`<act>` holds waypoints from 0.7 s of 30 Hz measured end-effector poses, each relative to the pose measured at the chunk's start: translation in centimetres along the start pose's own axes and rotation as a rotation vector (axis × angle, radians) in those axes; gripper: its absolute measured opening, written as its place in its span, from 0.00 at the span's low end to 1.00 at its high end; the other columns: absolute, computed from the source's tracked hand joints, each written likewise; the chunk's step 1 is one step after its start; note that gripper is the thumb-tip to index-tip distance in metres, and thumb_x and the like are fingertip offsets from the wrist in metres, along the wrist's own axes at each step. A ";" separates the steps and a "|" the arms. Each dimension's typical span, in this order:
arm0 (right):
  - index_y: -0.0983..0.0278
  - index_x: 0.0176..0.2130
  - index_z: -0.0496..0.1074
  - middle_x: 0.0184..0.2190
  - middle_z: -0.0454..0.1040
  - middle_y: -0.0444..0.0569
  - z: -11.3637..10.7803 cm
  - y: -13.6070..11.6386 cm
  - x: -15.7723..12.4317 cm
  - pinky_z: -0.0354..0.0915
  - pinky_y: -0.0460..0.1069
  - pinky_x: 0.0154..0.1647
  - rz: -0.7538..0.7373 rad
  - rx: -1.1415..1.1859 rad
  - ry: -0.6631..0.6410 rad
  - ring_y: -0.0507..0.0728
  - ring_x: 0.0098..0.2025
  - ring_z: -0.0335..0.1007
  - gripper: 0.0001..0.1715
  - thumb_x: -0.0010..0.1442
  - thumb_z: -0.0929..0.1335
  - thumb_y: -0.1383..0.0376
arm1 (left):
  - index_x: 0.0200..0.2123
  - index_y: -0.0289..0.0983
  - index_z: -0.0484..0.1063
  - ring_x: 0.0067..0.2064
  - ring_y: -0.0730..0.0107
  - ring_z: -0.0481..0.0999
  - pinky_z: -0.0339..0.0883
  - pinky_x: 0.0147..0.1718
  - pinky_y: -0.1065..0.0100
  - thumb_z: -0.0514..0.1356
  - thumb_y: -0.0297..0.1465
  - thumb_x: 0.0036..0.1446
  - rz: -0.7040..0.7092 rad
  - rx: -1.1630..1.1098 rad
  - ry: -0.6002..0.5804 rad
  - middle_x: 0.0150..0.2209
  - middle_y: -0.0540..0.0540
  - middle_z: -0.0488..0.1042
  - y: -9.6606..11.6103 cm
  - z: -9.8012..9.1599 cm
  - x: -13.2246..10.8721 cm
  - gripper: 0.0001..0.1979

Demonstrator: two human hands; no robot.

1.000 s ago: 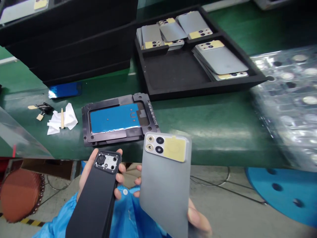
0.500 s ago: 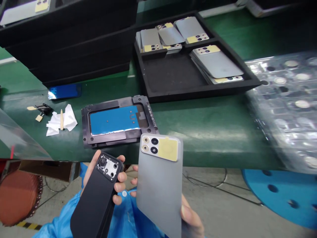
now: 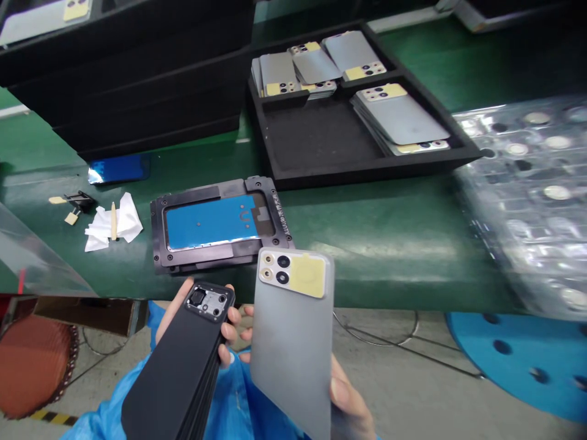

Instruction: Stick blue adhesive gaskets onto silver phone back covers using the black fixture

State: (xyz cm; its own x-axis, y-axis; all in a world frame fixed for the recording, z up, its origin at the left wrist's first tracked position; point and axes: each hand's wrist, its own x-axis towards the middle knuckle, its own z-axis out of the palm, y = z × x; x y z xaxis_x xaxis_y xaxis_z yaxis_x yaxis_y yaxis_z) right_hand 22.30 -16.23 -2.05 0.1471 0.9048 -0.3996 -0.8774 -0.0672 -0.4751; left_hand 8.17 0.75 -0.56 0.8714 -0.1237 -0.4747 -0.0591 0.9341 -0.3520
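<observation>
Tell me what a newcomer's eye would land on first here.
Probably the grey panel with its yellow patch, held in the right hand at bottom centre, beside the stack of black panels in the left hand. Next, the bright blue sheet inside the dark frame on the green table. Farther back, toward the right, a black tray holds more grey panels.

A line of small pale characters is running along the right edge of the dark frame, too blurred to read; a U-shaped mark is showing on the blue sheet.
</observation>
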 end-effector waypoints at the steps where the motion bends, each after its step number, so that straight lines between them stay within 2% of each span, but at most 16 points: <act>1: 0.54 0.60 0.72 0.68 0.66 0.56 0.0 0.0 0.0 0.68 0.70 0.58 -0.005 0.002 0.003 0.75 0.63 0.69 0.44 0.50 0.78 0.41 | 0.49 0.36 0.75 0.34 0.71 0.78 0.66 0.30 0.71 0.62 0.47 0.64 -0.002 -0.023 0.005 0.37 0.45 0.77 0.0 0.0 0.0 0.21; 5: 0.56 0.60 0.71 0.68 0.66 0.56 -0.2 0.2 0.0 0.68 0.69 0.58 -0.022 0.003 -0.003 0.74 0.62 0.70 0.45 0.50 0.77 0.40 | 0.50 0.35 0.73 0.35 0.68 0.80 0.68 0.32 0.70 0.63 0.46 0.63 -0.042 -0.065 0.000 0.38 0.43 0.79 0.1 0.0 0.2 0.22; 13: 0.57 0.61 0.70 0.67 0.68 0.58 -0.1 0.1 0.1 0.68 0.68 0.58 -0.006 -0.012 -0.026 0.74 0.63 0.69 0.47 0.49 0.77 0.39 | 0.50 0.35 0.70 0.36 0.68 0.79 0.67 0.32 0.71 0.64 0.45 0.61 -0.096 -0.083 -0.056 0.39 0.43 0.77 -0.1 0.5 0.4 0.22; 17: 0.59 0.62 0.70 0.59 0.76 0.59 0.5 -0.4 0.3 0.66 0.67 0.59 0.021 0.006 -0.075 0.73 0.61 0.71 0.49 0.49 0.77 0.40 | 0.49 0.34 0.72 0.33 0.69 0.77 0.64 0.28 0.71 0.62 0.49 0.61 -0.099 -0.022 -0.062 0.37 0.44 0.77 -0.2 0.5 0.6 0.25; 21: 0.58 0.62 0.70 0.58 0.76 0.59 1.3 -0.6 0.6 0.66 0.66 0.59 0.027 0.048 -0.125 0.73 0.60 0.72 0.49 0.48 0.77 0.41 | 0.47 0.35 0.77 0.29 0.70 0.74 0.60 0.24 0.72 0.58 0.53 0.63 -0.037 0.084 -0.096 0.34 0.44 0.76 -0.4 0.1 0.3 0.27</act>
State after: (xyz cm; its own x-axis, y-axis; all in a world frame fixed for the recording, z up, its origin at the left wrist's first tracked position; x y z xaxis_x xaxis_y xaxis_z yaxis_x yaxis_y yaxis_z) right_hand 22.32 -15.12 -0.92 0.0674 0.9485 -0.3095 -0.9014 -0.0750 -0.4264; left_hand 8.49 0.36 -0.52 0.9150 -0.1303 -0.3819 0.0120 0.9548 -0.2971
